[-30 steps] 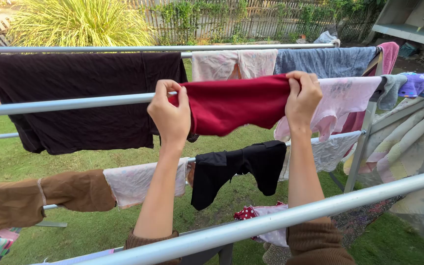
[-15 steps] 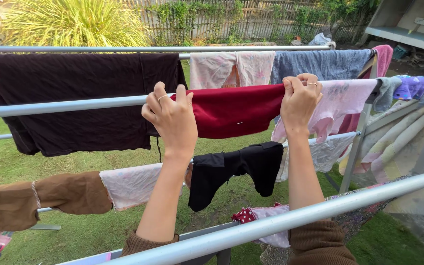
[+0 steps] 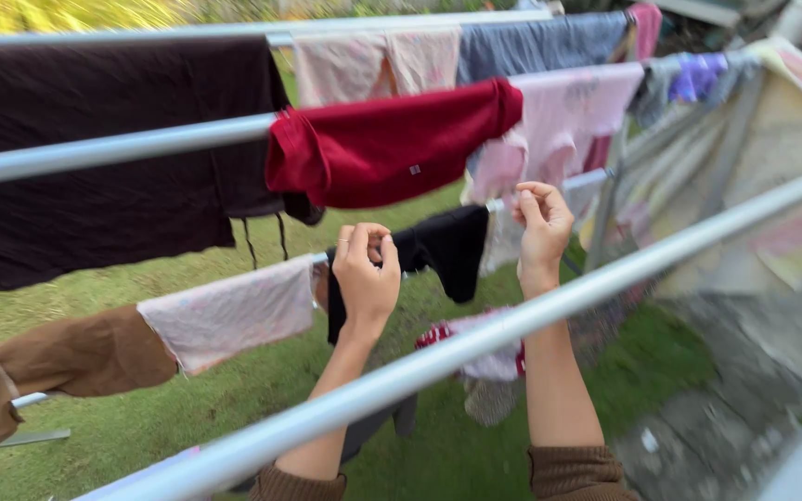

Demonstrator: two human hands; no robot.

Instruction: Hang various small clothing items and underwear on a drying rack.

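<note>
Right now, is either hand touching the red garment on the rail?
Apart. The head view shows the left hand and right hand lowered below the red garment, with open space between them.

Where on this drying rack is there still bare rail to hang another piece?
The nearest rail is bare along its whole length. The next free stretch is the upper rail, left of the red garment. The rail with the brown garment, pale cloth and black garment is crowded.

It was a home's back garden used for drying laundry: metal rails of a drying rack carried a red garment, a black garment and other washing above a grass lawn.
</note>
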